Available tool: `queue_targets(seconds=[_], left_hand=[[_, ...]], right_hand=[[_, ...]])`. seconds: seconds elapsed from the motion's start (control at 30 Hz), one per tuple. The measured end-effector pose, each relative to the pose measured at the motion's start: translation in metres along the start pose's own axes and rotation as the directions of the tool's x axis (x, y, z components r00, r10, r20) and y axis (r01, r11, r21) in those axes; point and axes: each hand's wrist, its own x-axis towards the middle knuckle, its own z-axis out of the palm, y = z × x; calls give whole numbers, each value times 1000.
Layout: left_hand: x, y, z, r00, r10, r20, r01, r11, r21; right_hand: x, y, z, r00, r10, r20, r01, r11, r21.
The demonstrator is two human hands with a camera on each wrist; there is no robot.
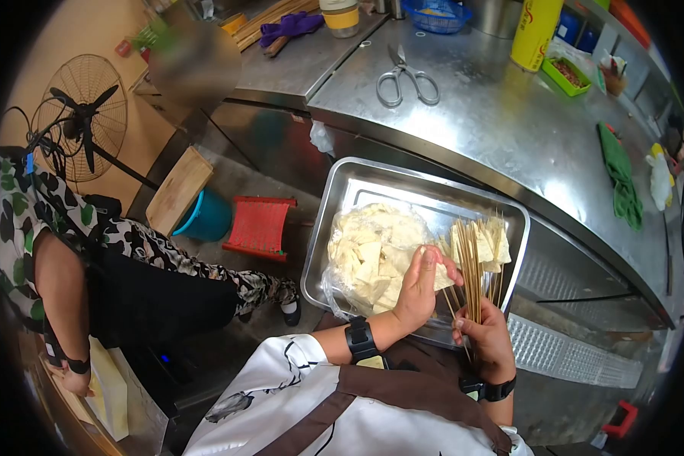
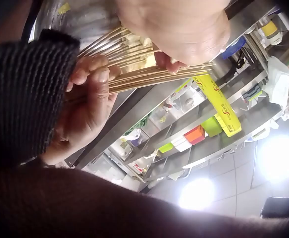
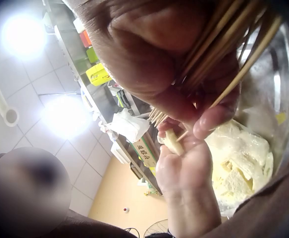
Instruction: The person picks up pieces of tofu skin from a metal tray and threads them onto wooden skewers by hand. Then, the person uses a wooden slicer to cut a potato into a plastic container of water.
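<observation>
In the head view the right hand [image 1: 486, 334] grips a bundle of thin wooden skewers [image 1: 472, 281]. Beside it the left hand [image 1: 420, 292] holds a pale, flat folded piece [image 1: 442, 278] against its fingers. Seen from the right wrist, one skewer held between thumb and finger of the right hand [image 3: 159, 54] meets the pale piece [image 3: 173, 142] in the left hand [image 3: 186, 173]. More pale pieces [image 1: 368, 254] lie in a clear plastic bag on a metal tray [image 1: 311, 262]. Pieces on skewers [image 1: 498, 247] rest at the tray's right side.
Scissors [image 1: 408, 80], a yellow box [image 1: 536, 34], a green tray [image 1: 566, 76] and a green cloth [image 1: 619, 178] lie on the steel counter [image 1: 463, 114]. At the left are another person [image 1: 60, 281], a fan [image 1: 83, 114], a red stool [image 1: 258, 226] and a teal bucket [image 1: 205, 216].
</observation>
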Motion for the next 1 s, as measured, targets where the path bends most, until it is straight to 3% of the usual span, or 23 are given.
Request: queue_targets(seconds=[0.1, 0.2, 0.27, 0.3, 0.37, 0.5, 0.57, 0.67, 0.77, 0.8, 0.83, 0.9, 1.0], left_hand=[[0, 3, -3, 1000, -10, 13, 10, 1000, 3], [1, 10, -8, 996, -79, 52, 85, 987, -134], [2, 20, -9, 982, -125, 143, 169, 922, -349], [2, 21, -10, 982, -124, 142, 166, 923, -346], [1, 21, -13, 988, -119, 102, 138, 968, -207], [-1, 18, -16, 988, -117, 99, 129, 984, -127], [0, 24, -16, 985, -165, 55, 163, 986, 45], [3, 12, -24, 988, -135, 73, 133, 991, 33], [4, 19, -22, 979, -197, 54, 195, 980, 41], [3, 32, -13, 963, -270, -19, 270, 959, 79], [5, 31, -13, 966, -259, -16, 259, 962, 86], [7, 22, -22, 970, -242, -34, 245, 957, 156], [9, 16, -28, 965, -257, -52, 262, 933, 246]], right_hand=[[-1, 0, 1, 1000, 3, -1, -3, 1000, -9], [-2, -4, 4, 1000, 13, -27, -13, 1000, -4], [-3, -5, 5, 1000, 9, -29, -9, 1000, -1], [-3, -5, 5, 1000, 4, -31, -4, 1000, -1], [0, -5, 3, 1000, -12, -6, 12, 1000, 2], [-3, -6, 4, 998, -53, 24, 51, 996, 72], [-5, -2, 4, 996, -84, 8, 84, 993, 83], [-7, -5, 4, 991, -129, -24, 130, 990, 55], [-10, -5, 0, 987, -161, -15, 161, 983, 93], [-12, -10, -2, 965, -262, 18, 263, 963, -63], [-6, 2, -12, 958, -278, 75, 282, 958, -53], [-8, 5, -17, 986, -114, 118, 112, 993, 30], [-10, 1, -23, 956, -43, 291, 29, 998, 52]])
